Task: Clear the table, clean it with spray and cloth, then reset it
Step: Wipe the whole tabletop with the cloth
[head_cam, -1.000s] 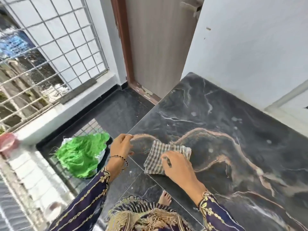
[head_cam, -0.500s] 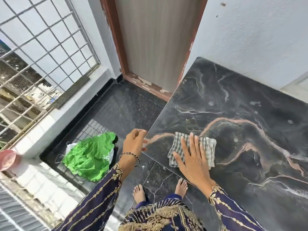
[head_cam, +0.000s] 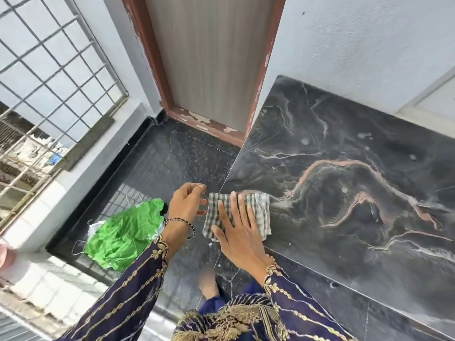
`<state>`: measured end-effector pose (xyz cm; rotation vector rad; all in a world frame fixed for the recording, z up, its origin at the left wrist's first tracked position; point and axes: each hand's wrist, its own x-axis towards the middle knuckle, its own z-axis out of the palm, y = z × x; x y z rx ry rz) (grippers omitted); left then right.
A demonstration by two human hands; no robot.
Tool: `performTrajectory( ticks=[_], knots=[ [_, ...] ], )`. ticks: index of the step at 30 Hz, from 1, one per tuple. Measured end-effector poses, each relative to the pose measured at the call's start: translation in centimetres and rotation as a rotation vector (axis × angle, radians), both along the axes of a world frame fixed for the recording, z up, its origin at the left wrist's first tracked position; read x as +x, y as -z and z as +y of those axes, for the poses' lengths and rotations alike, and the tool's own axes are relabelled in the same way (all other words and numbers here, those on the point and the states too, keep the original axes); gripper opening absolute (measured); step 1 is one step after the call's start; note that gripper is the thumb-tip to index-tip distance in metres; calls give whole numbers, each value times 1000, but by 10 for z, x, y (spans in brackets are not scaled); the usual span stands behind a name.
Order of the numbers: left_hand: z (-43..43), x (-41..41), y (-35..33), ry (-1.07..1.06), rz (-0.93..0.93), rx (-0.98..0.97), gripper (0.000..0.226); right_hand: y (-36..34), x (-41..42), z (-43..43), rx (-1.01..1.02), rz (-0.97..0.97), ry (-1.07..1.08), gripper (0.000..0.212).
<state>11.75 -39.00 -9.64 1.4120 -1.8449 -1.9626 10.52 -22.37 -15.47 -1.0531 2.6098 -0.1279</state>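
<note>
A dark marble table top (head_cam: pixel 344 148) with pink and white veins fills the right side. A checked grey-and-white cloth (head_cam: pixel 261 209) lies at its left edge, a corner hanging past the edge. My right hand (head_cam: pixel 240 233) presses flat on the cloth with fingers spread. My left hand (head_cam: pixel 187 205) hovers just off the table's left edge, cupped, its fingertips close to the cloth's edge and nothing visible in it. A few pale spots dot the marble further back.
A crumpled green bag (head_cam: pixel 125 237) lies on a floor grate (head_cam: pixel 118 200) left of the table. A closed door (head_cam: pixel 209 57) stands behind, a white wall (head_cam: pixel 357 45) backs the table, and a metal window grille (head_cam: pixel 49 70) is at far left. My bare foot (head_cam: pixel 208 284) is below.
My right hand has slid the cloth left from further in on the marble to the table's left edge. My left hand stays cupped beside that edge.
</note>
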Motion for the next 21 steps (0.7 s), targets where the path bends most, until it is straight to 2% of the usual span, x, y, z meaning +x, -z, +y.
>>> performTrajectory(
  ticks=[4,7,10,13,17,21],
  knots=[
    [-3,1,-1,0,5,7,19,-15,-12,10,-102,-140,3,66],
    [-5,2,0,-14,0,12,20,-17,-25,25,-165,-8,-249,57],
    [-4,3,4,-19,-14,0,16,-6,-38,33,-103,7,-510,52],
    [-1,3,8,-7,-22,0,14,4,-56,29,-56,53,-625,52],
    [3,-1,12,26,-31,-31,13,9,-69,25,-86,43,-601,50],
    [10,-12,14,77,-33,-111,14,7,-87,16,-71,25,-457,52]
  ],
)
